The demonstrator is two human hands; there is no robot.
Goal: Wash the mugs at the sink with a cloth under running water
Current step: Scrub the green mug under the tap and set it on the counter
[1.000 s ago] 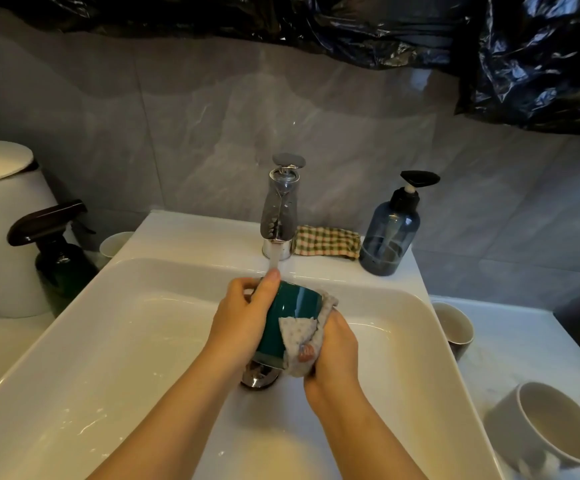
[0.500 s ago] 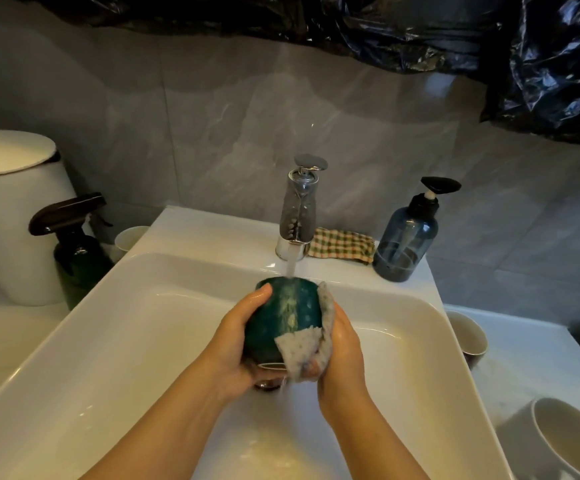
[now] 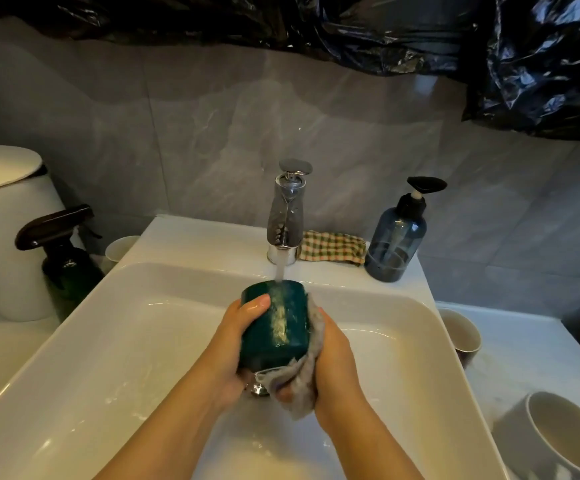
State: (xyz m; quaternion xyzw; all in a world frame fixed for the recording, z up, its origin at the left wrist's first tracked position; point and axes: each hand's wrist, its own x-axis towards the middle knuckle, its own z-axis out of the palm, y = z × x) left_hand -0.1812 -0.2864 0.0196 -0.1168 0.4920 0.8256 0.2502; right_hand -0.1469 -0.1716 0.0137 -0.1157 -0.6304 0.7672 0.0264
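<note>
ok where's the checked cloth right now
In the head view the checked cloth lies right of centre on the back ledge of the sink, between the tap and the blue pump bottle.

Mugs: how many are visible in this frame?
4. The green mug under the tap; an upright mug right of the sink; a tipped mug bottom right; a half-hidden cup left of the sink. Others may be hidden.

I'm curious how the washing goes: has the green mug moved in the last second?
Yes. Against the faucet, the green mug has shifted slightly left: the stream that fell at its left edge now runs down its middle.
</note>
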